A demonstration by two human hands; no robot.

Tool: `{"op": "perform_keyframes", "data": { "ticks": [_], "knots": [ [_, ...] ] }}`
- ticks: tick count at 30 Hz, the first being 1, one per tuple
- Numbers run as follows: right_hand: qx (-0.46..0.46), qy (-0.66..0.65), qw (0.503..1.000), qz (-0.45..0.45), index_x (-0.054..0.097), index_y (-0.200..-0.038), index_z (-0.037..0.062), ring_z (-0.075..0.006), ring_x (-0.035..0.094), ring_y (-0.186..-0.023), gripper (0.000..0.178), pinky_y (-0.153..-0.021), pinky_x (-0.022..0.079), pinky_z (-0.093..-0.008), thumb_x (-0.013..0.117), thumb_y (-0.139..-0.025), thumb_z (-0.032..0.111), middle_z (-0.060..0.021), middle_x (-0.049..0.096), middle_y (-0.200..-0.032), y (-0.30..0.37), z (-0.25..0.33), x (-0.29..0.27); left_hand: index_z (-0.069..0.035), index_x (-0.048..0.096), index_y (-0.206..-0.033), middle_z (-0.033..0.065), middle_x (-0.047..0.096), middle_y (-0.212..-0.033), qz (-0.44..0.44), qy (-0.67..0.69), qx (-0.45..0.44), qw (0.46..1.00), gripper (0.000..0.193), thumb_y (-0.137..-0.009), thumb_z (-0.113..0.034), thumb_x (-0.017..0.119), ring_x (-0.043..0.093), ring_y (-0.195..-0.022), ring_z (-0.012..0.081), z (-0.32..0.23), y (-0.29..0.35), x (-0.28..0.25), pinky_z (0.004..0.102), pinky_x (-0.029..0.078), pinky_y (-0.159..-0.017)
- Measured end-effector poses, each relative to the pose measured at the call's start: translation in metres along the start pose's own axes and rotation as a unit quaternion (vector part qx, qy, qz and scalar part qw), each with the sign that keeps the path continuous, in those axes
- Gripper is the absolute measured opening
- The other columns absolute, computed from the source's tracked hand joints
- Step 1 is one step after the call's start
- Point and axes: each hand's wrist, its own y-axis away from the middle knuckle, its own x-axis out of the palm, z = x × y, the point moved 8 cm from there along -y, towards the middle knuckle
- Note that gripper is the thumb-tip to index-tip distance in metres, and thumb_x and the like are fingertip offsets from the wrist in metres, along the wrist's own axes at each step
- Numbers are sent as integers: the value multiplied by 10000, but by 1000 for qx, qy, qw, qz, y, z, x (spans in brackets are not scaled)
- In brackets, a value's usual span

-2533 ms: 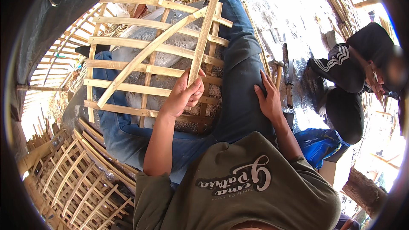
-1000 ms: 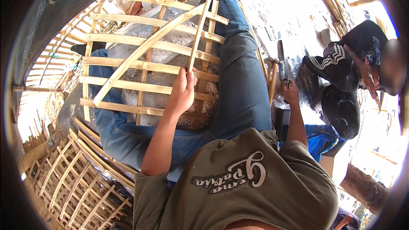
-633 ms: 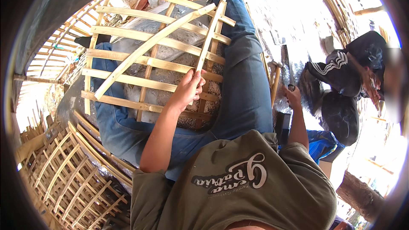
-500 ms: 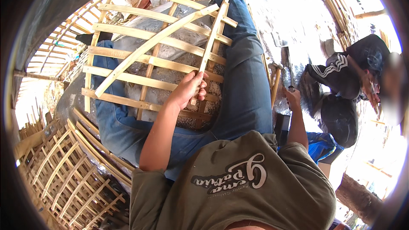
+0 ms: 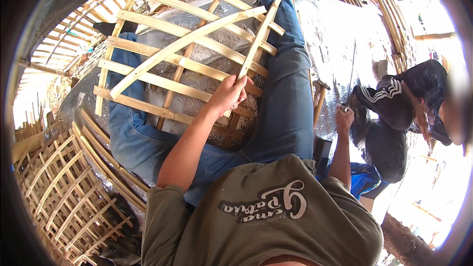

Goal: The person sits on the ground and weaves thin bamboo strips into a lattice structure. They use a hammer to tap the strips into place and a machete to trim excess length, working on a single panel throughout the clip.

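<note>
A lattice of pale bamboo slats (image 5: 148, 52) rests over my spread legs, its strips crossing at open gaps. My left hand (image 5: 229, 94) is closed round the lower end of a bamboo slat (image 5: 261, 36) along the lattice's right side. One loose-looking curved strip (image 5: 187, 45) lies diagonally across the top. Out to the right of my right leg, my right hand (image 5: 344, 118) is closed on the handle of a long knife (image 5: 352, 71). Its blade points away from me and shows nearly edge-on, as a thin dark line.
A hammer (image 5: 320, 99) with a wooden handle lies beside my right leg. Close by on the right sits another person (image 5: 389, 103) in dark clothes. More lattice panels (image 5: 64, 187) are stacked at the lower left, and long bamboo strips (image 5: 389, 19) lie at the far right.
The knife has turned from showing its broad side to nearly edge-on, and my right hand has shifted slightly. My left hand keeps its grip on the slat. The whole view has shifted a little.
</note>
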Motion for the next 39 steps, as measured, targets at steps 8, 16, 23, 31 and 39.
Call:
{"op": "perform_keyframes", "data": {
  "ticks": [8,16,23,31,39],
  "knots": [
    [-164,-27,985,50,731,-864,2,-259,603,-566,300,-597,495,-372,737,-895,301,-160,660,-664,28,185,-53,41,557,-881,228,606,-674,-133,-287,129,940,455,-1069,-354,431,631,-657,407,-14,7,-5,480,456,-617],
    [-387,2,903,187,694,-877,48,-368,692,-697,200,-661,554,-452,749,-796,223,-169,690,-721,111,356,-30,35,527,-898,237,576,-627,-118,-358,191,906,364,-1067,-279,451,593,-594,442,-50,39,19,514,428,-570],
    [-460,37,866,194,707,-907,55,-379,677,-700,220,-665,553,-449,769,-721,153,-170,678,-711,129,386,-24,29,489,-915,257,554,-609,-157,-369,293,868,240,-1046,-173,487,582,-586,475,-68,60,22,546,417,-545],
    [-503,114,843,153,681,-817,23,-352,718,-696,198,-668,587,-433,772,-738,180,-175,683,-691,135,405,-35,29,486,-930,263,544,-605,-164,-363,330,856,183,-1028,-125,496,568,-595,498,-72,65,20,561,418,-544],
    [-513,160,835,120,682,-890,55,-329,729,-709,230,-660,593,-416,789,-737,190,-171,708,-763,125,415,-46,19,469,-911,247,512,-573,-164,-346,348,855,183,-1031,-117,484,548,-557,484,-87,66,24,552,396,-522]
  ]
}}
